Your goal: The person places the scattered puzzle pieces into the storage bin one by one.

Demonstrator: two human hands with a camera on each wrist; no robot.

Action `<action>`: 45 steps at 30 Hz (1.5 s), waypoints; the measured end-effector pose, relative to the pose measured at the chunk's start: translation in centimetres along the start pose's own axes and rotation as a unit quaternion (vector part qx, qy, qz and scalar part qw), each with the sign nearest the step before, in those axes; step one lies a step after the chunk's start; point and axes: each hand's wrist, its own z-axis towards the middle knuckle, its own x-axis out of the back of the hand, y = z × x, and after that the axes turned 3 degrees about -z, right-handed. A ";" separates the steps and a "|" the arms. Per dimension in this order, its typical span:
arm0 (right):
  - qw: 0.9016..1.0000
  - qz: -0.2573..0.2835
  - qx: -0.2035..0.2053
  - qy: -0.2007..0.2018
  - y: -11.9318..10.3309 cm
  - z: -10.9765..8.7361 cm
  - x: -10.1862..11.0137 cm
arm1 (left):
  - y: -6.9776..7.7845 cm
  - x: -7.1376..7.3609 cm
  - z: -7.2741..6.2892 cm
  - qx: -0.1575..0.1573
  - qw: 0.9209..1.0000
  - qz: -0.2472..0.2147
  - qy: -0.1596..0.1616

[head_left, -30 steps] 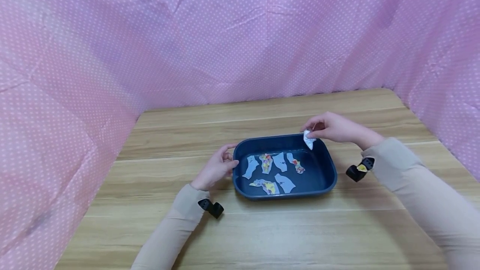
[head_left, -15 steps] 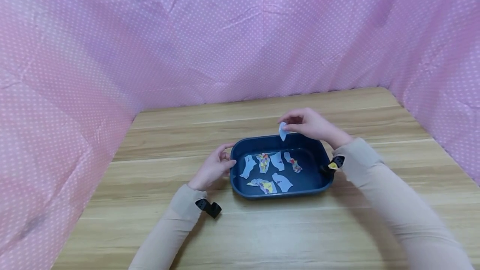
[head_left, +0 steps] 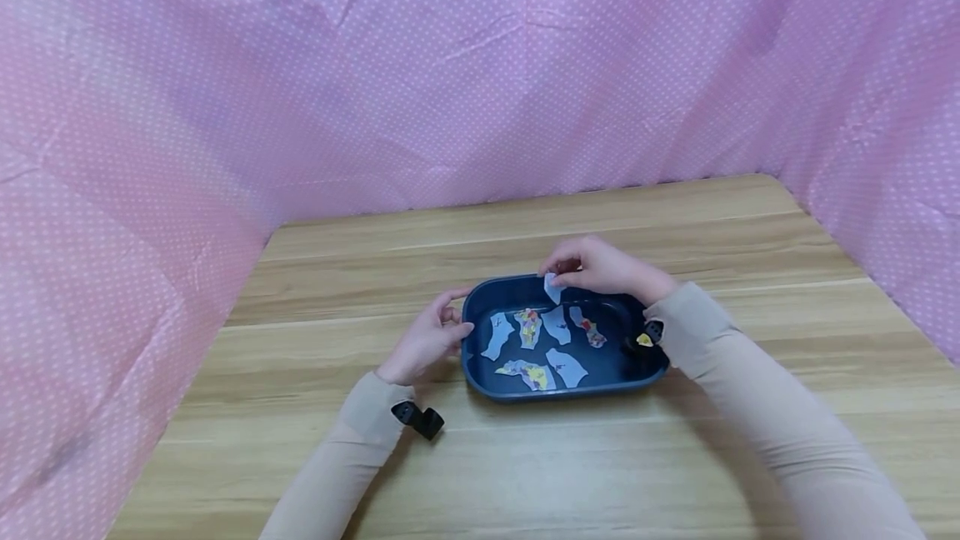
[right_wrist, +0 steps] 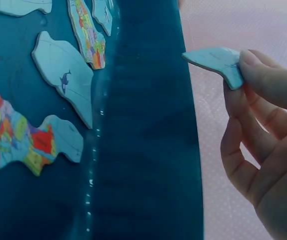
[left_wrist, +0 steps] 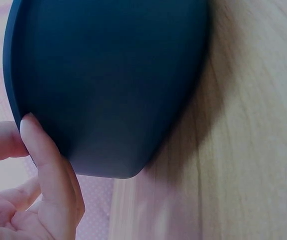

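My right hand (head_left: 600,265) pinches a pale blue map puzzle piece (right_wrist: 216,60) between thumb and fingers, over the far rim of a dark blue tray (head_left: 611,365). At the tray's left end, my left hand (head_left: 423,340) grips the rim, fingers and thumb on it in the left wrist view. Several flat puzzle pieces lie apart on the tray floor. Some are plain pale blue, like the piece with a small dolphin-like print (right_wrist: 66,75); others carry coloured map patches, such as the yellow-and-purple piece (head_left: 528,373) and the narrow red-marked piece (head_left: 588,328).
The tray stands on a wood-grain table (head_left: 540,473). A pink dotted cloth (head_left: 480,90) hangs behind the table and along both sides. Black camera mounts sit on both wrists, the right mount (head_left: 648,336) overlapping the tray's right end in the head view.
My right hand has carried its puzzle piece left along the far side of the tray, from the far right corner towards the middle, and lower over the last half second. The left hand stays put.
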 end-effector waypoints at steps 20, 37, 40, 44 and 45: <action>0.965 0.051 -0.081 -0.244 0.6 -0.4 -1.5 | 0.0 -0.2 -0.2 0.006 1.000 -0.005 0.008; 0.932 0.005 -0.173 -0.320 0.6 -1.2 -2.5 | 0.5 -0.4 -0.9 0.012 1.000 0.024 0.000; 0.930 -0.005 -0.175 -0.322 0.6 -1.2 -2.6 | 0.1 -0.4 -0.6 0.012 1.000 0.025 0.006; 0.930 -0.020 -0.172 -0.325 0.5 -1.1 -2.5 | 0.0 -0.5 -0.5 0.007 1.000 0.019 0.015; 0.930 -0.023 -0.172 -0.325 0.5 -1.1 -2.5 | 0.1 -0.5 -0.4 0.006 1.000 0.017 0.016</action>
